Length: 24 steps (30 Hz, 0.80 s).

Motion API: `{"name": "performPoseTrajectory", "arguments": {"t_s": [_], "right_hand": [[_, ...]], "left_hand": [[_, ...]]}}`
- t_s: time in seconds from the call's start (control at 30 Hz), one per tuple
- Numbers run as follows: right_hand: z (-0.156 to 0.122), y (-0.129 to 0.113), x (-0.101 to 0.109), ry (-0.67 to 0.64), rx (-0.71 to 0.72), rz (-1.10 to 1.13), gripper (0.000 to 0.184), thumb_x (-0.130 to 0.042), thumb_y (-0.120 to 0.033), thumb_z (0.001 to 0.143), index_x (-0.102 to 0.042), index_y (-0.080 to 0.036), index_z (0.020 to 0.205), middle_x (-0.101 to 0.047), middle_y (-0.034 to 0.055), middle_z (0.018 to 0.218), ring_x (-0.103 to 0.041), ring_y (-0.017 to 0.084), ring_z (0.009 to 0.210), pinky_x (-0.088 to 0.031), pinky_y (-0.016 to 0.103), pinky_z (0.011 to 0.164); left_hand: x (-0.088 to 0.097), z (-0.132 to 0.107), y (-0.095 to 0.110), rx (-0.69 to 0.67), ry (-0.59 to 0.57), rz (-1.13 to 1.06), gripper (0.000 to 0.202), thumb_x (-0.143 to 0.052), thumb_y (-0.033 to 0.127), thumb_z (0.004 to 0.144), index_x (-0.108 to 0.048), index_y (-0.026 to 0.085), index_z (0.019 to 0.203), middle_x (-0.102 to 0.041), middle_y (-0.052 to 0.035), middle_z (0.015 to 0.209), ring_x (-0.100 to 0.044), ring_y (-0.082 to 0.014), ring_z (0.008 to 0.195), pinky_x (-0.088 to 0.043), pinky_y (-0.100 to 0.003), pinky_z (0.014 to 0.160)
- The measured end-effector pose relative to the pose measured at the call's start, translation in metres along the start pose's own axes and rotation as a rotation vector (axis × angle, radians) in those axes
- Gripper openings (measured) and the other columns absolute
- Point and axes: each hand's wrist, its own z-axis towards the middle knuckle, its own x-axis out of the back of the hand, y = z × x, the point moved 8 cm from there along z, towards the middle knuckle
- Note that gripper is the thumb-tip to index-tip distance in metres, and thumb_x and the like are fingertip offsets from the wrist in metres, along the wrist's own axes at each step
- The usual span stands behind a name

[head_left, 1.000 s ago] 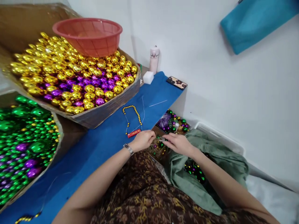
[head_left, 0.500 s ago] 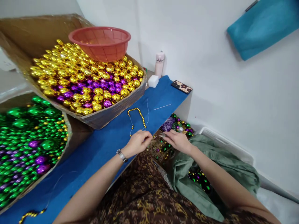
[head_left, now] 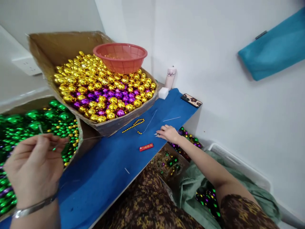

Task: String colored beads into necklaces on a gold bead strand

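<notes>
My left hand (head_left: 35, 168) is raised in the foreground, in front of the box of green beads (head_left: 33, 116). Its fingers are pinched on a thin thread (head_left: 91, 138) that stretches off to the right. Over the blue cloth (head_left: 107, 165), my right hand (head_left: 168, 133) is closed on a small pointed metal tool, whose tips (head_left: 156, 135) poke out leftward. Just beyond the tool lies a looped string of gold beads (head_left: 133, 125) with loose thread. Below it is a small red packet (head_left: 146, 147). A needle-like thin rod (head_left: 172, 119) rests farther back.
A cardboard box (head_left: 111, 127) of gold and purple beads bears a red basket (head_left: 121, 60). Behind stand a white block (head_left: 163, 93), a pink bottle (head_left: 170, 78) and a patterned phone (head_left: 191, 100). Below right are more beads, green fabric (head_left: 190, 187) and a white crate (head_left: 240, 165).
My left hand has swung left and up toward the camera, drawing thread. My right hand has shifted left over the cloth. The gold string now lies differently, and the red packet has come into view.
</notes>
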Motion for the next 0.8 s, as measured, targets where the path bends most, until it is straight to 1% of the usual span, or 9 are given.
{"name": "performPoseTrajectory", "arguments": {"t_s": [0.1,0.2,0.3,0.4,0.53,0.63,0.7,0.77,0.8], "right_hand": [[0.01,0.024,0.002,-0.012,-0.099,-0.068,0.033,-0.036,-0.034,0.096,-0.054,-0.027,0.123,-0.059,0.0096,0.11,-0.05,0.019,0.099,-0.037,0.027,0.077],[0.018,0.054,0.007,-0.023,-0.229,-0.152,0.034,-0.034,-0.014,0.093,-0.055,-0.014,0.121,-0.059,0.0178,0.108,-0.05,0.023,0.099,-0.037,0.032,0.077],[0.021,0.065,0.008,-0.055,-0.261,-0.203,0.03,-0.037,-0.008,0.089,-0.06,-0.009,0.107,-0.061,0.0196,0.102,-0.052,0.024,0.097,-0.035,0.034,0.077],[0.02,0.062,0.008,-0.071,-0.241,-0.224,0.025,-0.039,-0.009,0.088,-0.062,-0.011,0.097,-0.063,0.0171,0.097,-0.053,0.023,0.095,-0.035,0.034,0.078],[0.022,0.057,0.016,-0.037,-0.227,-0.218,0.027,-0.038,-0.007,0.087,-0.061,-0.013,0.098,-0.063,0.0167,0.096,-0.055,0.024,0.093,-0.037,0.034,0.074],[0.018,0.029,0.031,0.01,-0.214,-0.174,0.027,-0.036,-0.015,0.091,-0.059,-0.015,0.106,-0.064,0.0151,0.096,-0.057,0.024,0.091,-0.041,0.033,0.071],[0.008,-0.013,0.047,0.084,-0.15,-0.064,0.027,-0.036,-0.026,0.095,-0.058,-0.02,0.11,-0.065,0.01,0.1,-0.059,0.02,0.093,-0.045,0.029,0.073],[-0.012,-0.07,0.078,0.301,0.07,0.343,0.024,-0.04,-0.029,0.094,-0.061,-0.021,0.104,-0.066,0.0072,0.097,-0.061,0.017,0.089,-0.047,0.027,0.076],[-0.023,-0.095,0.091,0.361,0.162,0.511,0.023,-0.042,-0.029,0.093,-0.062,-0.022,0.101,-0.067,0.0053,0.092,-0.062,0.016,0.084,-0.048,0.026,0.075]], "left_hand": [[0.002,-0.021,-0.027,0.087,0.097,-0.266,0.014,-0.072,0.025,0.069,-0.061,0.02,0.075,-0.061,0.005,0.075,-0.054,-0.0095,0.065,-0.05,-0.033,0.068],[-0.022,-0.045,-0.068,0.329,-0.006,-0.346,0.015,-0.073,0.025,0.067,-0.064,0.016,0.076,-0.053,0.0046,0.06,-0.042,-0.0046,0.05,-0.041,-0.019,0.049],[-0.045,-0.072,-0.098,0.508,-0.098,-0.397,0.021,-0.075,0.027,0.066,-0.065,0.013,0.077,-0.037,0.0075,0.049,-0.028,-0.0021,0.044,-0.026,-0.014,0.04],[-0.06,-0.095,-0.113,0.622,-0.156,-0.43,0.024,-0.075,0.032,0.067,-0.066,0.012,0.077,-0.034,0.0081,0.049,-0.023,-0.0017,0.043,-0.02,-0.014,0.039],[-0.068,-0.11,-0.118,0.646,-0.17,-0.475,0.026,-0.074,0.035,0.068,-0.066,0.011,0.077,-0.038,0.007,0.052,-0.022,-0.0015,0.044,-0.02,-0.015,0.039],[-0.067,-0.117,-0.119,0.642,-0.143,-0.475,0.027,-0.074,0.036,0.067,-0.066,0.012,0.076,-0.045,0.0051,0.055,-0.023,-0.001,0.043,-0.02,-0.016,0.039],[-0.065,-0.12,-0.12,0.626,-0.117,-0.457,0.027,-0.074,0.036,0.067,-0.066,0.012,0.075,-0.052,0.0029,0.06,-0.025,-0.0008,0.043,-0.02,-0.016,0.038],[-0.064,-0.123,-0.121,0.596,-0.088,-0.434,0.027,-0.074,0.037,0.068,-0.067,0.012,0.076,-0.057,0.0004,0.067,-0.028,-0.001,0.043,-0.022,-0.017,0.039],[-0.063,-0.125,-0.121,0.579,-0.075,-0.424,0.027,-0.074,0.038,0.068,-0.067,0.012,0.076,-0.059,-0.0004,0.068,-0.03,-0.0013,0.044,-0.023,-0.017,0.04]]}}
